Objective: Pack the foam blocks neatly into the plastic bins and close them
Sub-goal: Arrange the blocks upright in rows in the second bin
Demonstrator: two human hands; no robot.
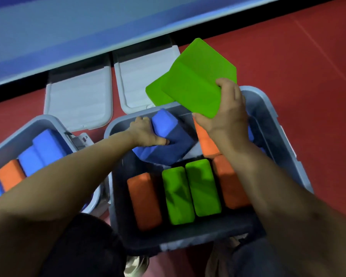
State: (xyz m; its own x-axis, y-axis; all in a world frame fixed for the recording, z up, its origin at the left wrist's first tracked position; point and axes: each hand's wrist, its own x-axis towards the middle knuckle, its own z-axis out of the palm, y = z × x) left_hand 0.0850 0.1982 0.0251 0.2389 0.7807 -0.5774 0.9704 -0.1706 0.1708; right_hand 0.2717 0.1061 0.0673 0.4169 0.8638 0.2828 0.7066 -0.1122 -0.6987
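Note:
My right hand (226,112) grips a green foam block (192,76) and holds it tilted above the far side of the right grey bin (284,140). Inside that bin my left hand (146,131) grips a blue block (164,136) lying askew at the far left. Along the bin's near side stand an orange block (144,202), two green blocks (190,192) and another orange block (232,182). One more orange block (206,138) stands beyond them under my right wrist. The left grey bin (54,120) holds blue blocks (46,144) and an orange block (10,172).
Two pale grey lids (80,98) (140,76) lie flat on the red floor (308,56) beyond the bins. A blue wall or mat edge (88,27) runs across the top. My dark-clothed knees sit against the bins' near sides.

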